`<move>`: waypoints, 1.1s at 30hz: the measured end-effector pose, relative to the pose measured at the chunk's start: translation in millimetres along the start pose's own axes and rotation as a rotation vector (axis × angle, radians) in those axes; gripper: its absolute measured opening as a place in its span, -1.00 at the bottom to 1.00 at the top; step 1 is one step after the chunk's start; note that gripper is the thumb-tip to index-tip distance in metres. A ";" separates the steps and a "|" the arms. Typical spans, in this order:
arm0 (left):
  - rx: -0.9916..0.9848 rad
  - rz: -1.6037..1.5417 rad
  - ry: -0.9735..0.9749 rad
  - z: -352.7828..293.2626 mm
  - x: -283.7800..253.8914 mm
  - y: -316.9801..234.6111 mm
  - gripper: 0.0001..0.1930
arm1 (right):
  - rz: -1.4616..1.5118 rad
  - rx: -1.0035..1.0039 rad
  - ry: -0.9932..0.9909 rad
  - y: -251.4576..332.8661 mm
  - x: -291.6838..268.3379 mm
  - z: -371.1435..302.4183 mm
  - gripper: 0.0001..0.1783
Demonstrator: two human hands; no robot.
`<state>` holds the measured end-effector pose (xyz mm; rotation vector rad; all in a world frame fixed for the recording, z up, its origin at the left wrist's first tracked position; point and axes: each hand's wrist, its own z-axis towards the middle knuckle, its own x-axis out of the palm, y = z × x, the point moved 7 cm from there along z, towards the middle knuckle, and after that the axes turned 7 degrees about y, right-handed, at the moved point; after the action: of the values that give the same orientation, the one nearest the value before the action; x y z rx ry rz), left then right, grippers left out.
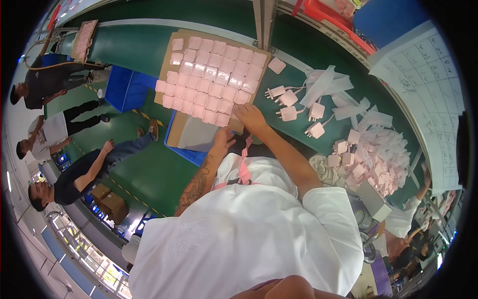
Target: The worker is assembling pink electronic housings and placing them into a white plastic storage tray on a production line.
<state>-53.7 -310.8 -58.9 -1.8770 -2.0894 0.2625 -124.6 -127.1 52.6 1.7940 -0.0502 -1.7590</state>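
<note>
In front of me a cardboard sheet (164, 60) carries rows of pink square charger plugs (209, 74), laid close together. My right hand (250, 118) reaches to its near right corner, fingers bent around a pink charger at the end of the rows; the fingers partly hide it. Close by, my left hand (224, 139) is at the sheet's near edge, fingers apart, with nothing visible in it. Right of the sheet, several loose pink chargers (288, 98) with prongs lie on the green work surface (298, 132). One pink square (277, 65) sits alone beside the sheet.
White plastic wrappings (326, 87) and a large heap of wrapped chargers (381, 159) lie to the right. Below the sheet sits a blue bin (186, 154). A written paper sheet (423, 84) hangs at the right. Several people stand at the left; a blue crate (119, 88) is near them.
</note>
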 end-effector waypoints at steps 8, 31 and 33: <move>0.044 0.089 -0.034 -1.6 -8.5 2.5 -0.54 | 0.076 0.373 -0.098 -65.4 -34.1 10.4 -0.50; -0.014 -0.321 0.142 4.4 -5.1 1.6 -0.49 | 0.340 0.221 0.265 29.0 10.1 -51.9 -0.42; 0.010 -0.313 0.250 9.4 5.1 -0.5 -0.52 | 0.276 0.210 0.244 28.8 30.1 -49.7 -0.50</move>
<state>-57.9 -305.1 -67.0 -1.4603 -2.1574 -0.0347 -64.6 -143.9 34.7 2.0285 -0.3766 -1.3747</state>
